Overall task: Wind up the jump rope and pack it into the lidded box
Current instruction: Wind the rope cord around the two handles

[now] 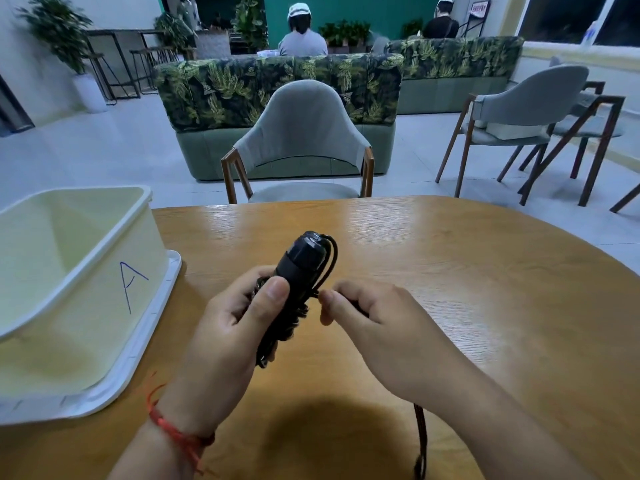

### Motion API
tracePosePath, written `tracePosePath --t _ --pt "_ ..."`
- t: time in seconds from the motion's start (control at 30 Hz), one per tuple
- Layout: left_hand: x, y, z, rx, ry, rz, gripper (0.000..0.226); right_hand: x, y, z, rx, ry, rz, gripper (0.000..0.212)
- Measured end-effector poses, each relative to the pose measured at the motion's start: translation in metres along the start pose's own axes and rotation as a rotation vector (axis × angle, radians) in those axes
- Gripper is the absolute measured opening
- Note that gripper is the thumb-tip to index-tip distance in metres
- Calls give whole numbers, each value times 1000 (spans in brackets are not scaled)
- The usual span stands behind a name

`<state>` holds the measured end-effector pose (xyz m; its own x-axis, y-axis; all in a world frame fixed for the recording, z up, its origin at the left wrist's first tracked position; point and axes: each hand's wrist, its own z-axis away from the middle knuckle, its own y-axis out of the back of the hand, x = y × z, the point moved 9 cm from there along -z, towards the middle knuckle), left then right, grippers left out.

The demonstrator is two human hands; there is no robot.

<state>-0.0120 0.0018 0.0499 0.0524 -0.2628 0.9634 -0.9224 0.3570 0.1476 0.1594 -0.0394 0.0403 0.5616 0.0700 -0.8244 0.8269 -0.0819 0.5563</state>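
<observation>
My left hand [221,337] grips the black jump rope handles [301,265], held upright above the wooden table [450,271], with the thin black rope wound around them. My right hand [374,317] pinches the rope [330,261] just to the right of the handles, where a loop runs up over the top. The pale cream box [86,271], marked with a blue letter A, stands open at the left on its white lid [152,327]. The inside of the box looks bare.
A grey chair [301,140] stands at the far side of the table, more chairs at the right. A dark strap [420,441] hangs by my right forearm at the near edge. Two people sit with their backs turned behind leaf-patterned sofas.
</observation>
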Motion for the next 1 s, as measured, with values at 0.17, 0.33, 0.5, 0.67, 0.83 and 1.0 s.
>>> tracePosePath --t 0.17,0.33,0.5,0.67,0.83,1.0 --pt "-2 19 -1 217 -81 -401 47 4 -31 6 -259 -213 -360 23" --pt "1 25 -5 345 -163 -974 73 3 -40 12 -463 -255 -425 25" --pt "-10 16 -2 143 -60 -1010 73 -5 -28 19 -534 -333 -663 33" --pt "-6 -12 2 39 -92 -1048 85 -15 -33 27 -629 -340 -801 36" --pt "1 -29 7 -57 -173 -1041 56 -24 -43 25 -663 -283 -975 49" --pt "9 -44 14 -134 -306 -1016 30 4 -29 5 -493 -338 -1189 74"
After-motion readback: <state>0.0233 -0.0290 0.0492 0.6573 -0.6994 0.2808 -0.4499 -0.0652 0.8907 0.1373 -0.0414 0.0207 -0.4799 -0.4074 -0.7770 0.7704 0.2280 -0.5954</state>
